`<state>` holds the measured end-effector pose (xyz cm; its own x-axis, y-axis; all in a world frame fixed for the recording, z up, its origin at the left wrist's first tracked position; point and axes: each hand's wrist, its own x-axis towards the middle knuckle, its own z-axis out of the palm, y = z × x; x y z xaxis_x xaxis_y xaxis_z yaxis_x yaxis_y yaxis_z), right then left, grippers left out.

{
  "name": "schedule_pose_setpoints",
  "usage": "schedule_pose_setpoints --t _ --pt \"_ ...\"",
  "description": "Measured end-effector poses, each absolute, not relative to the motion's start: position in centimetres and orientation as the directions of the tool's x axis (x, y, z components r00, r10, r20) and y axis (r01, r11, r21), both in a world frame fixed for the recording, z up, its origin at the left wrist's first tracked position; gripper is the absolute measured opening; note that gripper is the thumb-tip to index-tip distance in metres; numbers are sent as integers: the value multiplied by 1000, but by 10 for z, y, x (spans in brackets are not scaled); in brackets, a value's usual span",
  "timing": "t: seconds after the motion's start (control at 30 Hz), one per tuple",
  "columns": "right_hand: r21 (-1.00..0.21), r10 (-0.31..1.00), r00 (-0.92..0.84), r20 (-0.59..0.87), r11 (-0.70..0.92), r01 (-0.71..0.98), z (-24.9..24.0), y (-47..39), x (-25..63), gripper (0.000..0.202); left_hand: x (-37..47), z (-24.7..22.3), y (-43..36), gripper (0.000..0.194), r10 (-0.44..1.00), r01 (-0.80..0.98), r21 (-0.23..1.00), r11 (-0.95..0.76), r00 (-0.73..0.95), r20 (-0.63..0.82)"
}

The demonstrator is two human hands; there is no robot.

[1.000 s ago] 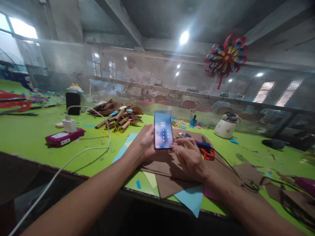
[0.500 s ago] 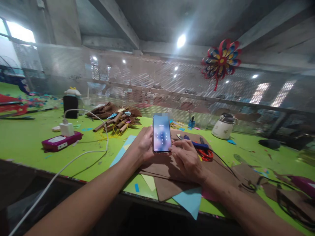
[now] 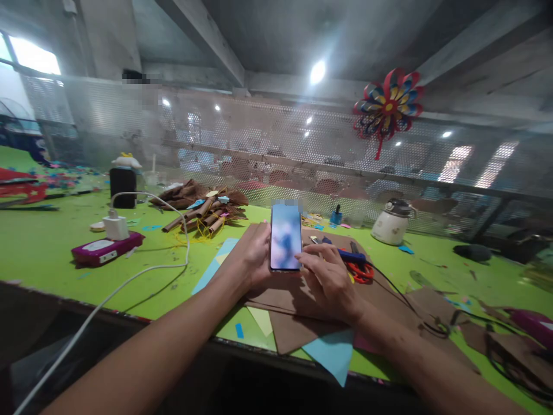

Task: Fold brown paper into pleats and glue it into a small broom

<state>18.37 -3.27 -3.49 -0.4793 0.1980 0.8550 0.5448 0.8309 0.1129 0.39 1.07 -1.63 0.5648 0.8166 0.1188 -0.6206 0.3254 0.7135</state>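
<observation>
A smartphone (image 3: 286, 239) is held upright above the table, its lit screen facing me and showing a blurred blue and pink picture. My left hand (image 3: 258, 256) is closed around its left side and lower back. My right hand (image 3: 330, 279) is beside the phone's lower right edge, fingers bent and apart, with a fingertip at the screen's edge; it grips nothing. Beneath both hands lie brown cardboard sheets (image 3: 298, 328). Just past my right hand are red-handled scissors (image 3: 360, 272) and a blue-handled tool (image 3: 352, 256) with a black cord.
On the green table (image 3: 155, 294), a purple power strip (image 3: 108, 249) holds a white charger (image 3: 116, 227) with a white cable. Rolled brown paper pieces (image 3: 207, 210) are piled behind. A white kettle-like jug (image 3: 392, 222) stands right. Light blue paper (image 3: 334, 354) overhangs the front edge.
The phone's screen has switched from a number keypad to a blurred picture without digits. My right fingertip has shifted slightly upward along the screen's edge.
</observation>
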Motion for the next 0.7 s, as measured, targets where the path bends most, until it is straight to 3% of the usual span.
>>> schedule_pose_setpoints --t 0.33,0.57,0.7 --pt "35 277 -412 868 793 608 -35 -29 183 37 10 -28 14 59 739 -509 737 446 674 18" --pt "21 289 -385 877 777 630 -34 -24 186 40 7 -27 12 52 736 -523 734 434 675 46" --pt "62 264 -436 860 795 603 -34 -31 183 32 11 -26 11 50 772 -567 720 401 632 67"
